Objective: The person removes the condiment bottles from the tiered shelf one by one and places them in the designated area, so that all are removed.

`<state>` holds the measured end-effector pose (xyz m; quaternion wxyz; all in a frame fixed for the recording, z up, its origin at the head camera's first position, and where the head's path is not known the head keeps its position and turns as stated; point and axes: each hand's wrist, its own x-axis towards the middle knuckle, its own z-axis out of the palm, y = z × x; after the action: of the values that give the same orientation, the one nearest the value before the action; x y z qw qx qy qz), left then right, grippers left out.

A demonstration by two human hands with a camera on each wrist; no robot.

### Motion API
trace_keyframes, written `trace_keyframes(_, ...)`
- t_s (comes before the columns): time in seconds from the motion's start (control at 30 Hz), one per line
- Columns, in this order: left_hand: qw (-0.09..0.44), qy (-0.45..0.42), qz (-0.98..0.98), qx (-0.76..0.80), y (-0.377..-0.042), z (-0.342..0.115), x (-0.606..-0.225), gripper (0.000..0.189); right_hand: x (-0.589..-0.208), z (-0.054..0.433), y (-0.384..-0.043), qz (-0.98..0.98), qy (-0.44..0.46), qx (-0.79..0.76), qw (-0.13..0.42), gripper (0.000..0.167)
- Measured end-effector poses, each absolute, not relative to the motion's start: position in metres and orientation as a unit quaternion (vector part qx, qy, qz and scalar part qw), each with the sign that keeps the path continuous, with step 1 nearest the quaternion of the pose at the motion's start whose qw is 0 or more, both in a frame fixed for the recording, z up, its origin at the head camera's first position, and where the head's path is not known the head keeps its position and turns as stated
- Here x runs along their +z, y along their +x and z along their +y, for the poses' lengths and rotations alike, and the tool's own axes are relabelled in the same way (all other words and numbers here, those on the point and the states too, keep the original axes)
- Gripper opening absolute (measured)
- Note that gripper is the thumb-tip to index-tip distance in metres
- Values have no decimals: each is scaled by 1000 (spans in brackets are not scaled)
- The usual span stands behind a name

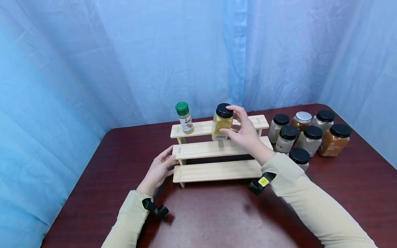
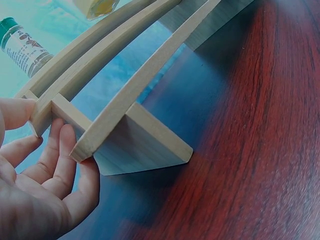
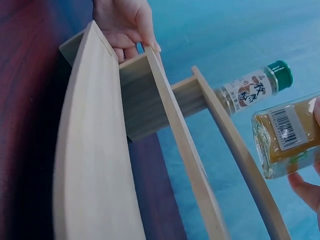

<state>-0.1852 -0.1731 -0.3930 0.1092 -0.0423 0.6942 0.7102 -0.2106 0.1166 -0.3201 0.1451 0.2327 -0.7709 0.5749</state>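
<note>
My right hand (image 1: pixel 245 134) holds a square spice jar (image 1: pixel 222 124) with a black lid and yellow powder, thumb on its side and fingers near the lid. In the right wrist view a gap shows between the base of this jar (image 3: pixel 290 132) and the top shelf. My left hand (image 1: pixel 159 169) grips the left end of a three-tier wooden rack (image 1: pixel 214 149); the left wrist view has its thumb above the middle shelf and fingers below. A green-capped shaker (image 1: pixel 186 122) stands upright at the left of the top shelf.
Several spice jars, most black-lidded, among them an orange-brown one (image 1: pixel 334 141), and a silver-lidded one (image 1: pixel 302 120), stand right of the rack. The dark red table (image 1: pixel 198 213) meets pale blue curtains (image 1: pixel 173 58) behind and at the sides.
</note>
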Motion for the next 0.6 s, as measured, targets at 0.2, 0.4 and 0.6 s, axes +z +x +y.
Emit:
trace_keyframes(0.2,108,-39,698,707,-185,-175,-395,54,-326,125,-197,-764,233,583,151,66)
trace_keyframes(0.4,109,-39,698,706,-186,-174,-395,54,-329,135,-184,-761,235,583,161,66)
trace_keyframes(0.6,109,-43,697,708,-185,-174,-394,53,-331,146,-168,-765,248,561,198,67)
